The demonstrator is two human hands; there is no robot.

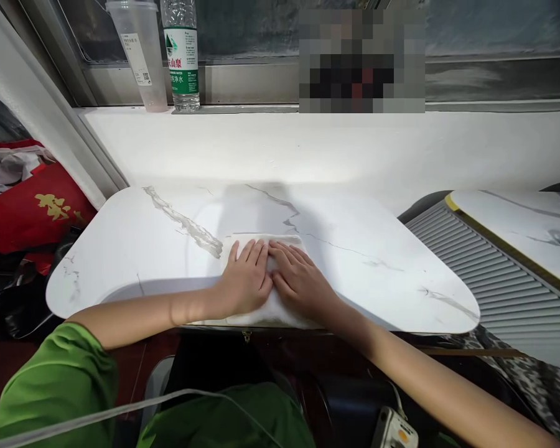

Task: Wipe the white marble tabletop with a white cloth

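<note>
A folded white cloth (280, 314) lies flat near the front edge of the white marble-patterned table (364, 242). On its left half rests my left hand (247, 277), palm down with the fingers stretched out. My right hand (298, 277) lies flat on the right half, its fingers also extended. The two hands meet at the thumbs and fingertips over the middle of the cloth. Neither hand grips it; both press on it from above. The part of the cloth under the palms is hidden.
On the sill behind the table stand a clear plastic cup (140, 56) and a water bottle (183, 62). A red bag (37, 199) sits at the left. To the right are a ridged grey panel (494, 280) and another marble-patterned table (527, 218). A white cable (135, 404) crosses below.
</note>
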